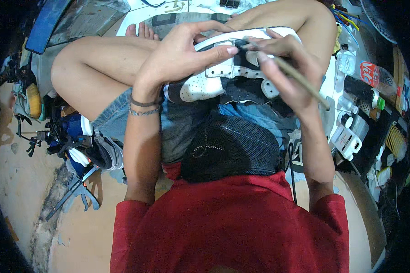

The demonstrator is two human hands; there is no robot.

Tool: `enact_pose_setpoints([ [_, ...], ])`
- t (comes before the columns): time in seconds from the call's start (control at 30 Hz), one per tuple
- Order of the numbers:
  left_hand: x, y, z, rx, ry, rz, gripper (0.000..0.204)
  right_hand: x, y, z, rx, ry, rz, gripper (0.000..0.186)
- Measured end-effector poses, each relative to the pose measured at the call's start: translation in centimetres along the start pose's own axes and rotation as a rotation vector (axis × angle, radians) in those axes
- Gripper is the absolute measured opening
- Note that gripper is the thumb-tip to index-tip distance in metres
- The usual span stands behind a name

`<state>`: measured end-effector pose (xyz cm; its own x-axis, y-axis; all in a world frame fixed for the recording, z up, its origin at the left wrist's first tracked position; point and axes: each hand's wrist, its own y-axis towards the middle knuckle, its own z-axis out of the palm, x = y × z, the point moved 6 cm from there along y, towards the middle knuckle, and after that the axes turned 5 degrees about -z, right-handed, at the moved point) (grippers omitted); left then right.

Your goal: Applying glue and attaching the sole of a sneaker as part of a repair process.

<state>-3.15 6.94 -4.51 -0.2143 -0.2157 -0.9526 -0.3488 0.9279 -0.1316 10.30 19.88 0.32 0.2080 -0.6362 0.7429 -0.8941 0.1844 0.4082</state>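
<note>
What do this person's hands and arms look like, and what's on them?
The left hand and right hand are ungloved, the forearms bare below short red sleeves. The left wrist wears a dark band and a thin, chain-like bracelet; no band shows on the right wrist.

A head-worn fisheye looks down closely over both hands (pixel 178 54).

Left hand (pixel 182 53) splayed, right hand (pixel 310 63) in a pinching grip.
</note>
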Motion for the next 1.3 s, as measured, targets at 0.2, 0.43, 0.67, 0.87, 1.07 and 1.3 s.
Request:
enact_pose_setpoints([
  [0.2, -0.2, -0.1, -0.3, -0.057, 0.08, -0.107, 0.035, -0.7, 0.6, -1.3, -0.168, 0.562, 0.375, 0.013],
  [0.43, -3.1, 0.0, -1.5, -0.027, -0.195, -0.092, 0.032, -0.4, 0.9, -1.3, -0.204, 0.637, 0.398, 0.014],
  [0.67, -4.7, 0.5, -2.2, -0.236, -0.193, -0.079, 0.017, 2.0, 2.6, -1.9, -0.14, 0.194, 0.091, 0.014],
  [0.87, -3.9, -0.1, -3.2, -0.383, -0.474, -0.193, 0.012, 3.1, 5.2, -2.4, -0.061, 0.068, -0.056, 0.015],
  [1.07, -3.9, -0.7, -6.0, -0.431, -0.447, -0.048, 0.018, 1.8, 10.9, -2.3, 0.154, 0.139, 0.016, 0.016],
  [1.3, 2.0, -4.2, -8.6, -0.776, -0.388, -0.295, 0.036, -2.6, 22.0, -4.5, -0.033, 0.194, 0.084, 0.018],
])
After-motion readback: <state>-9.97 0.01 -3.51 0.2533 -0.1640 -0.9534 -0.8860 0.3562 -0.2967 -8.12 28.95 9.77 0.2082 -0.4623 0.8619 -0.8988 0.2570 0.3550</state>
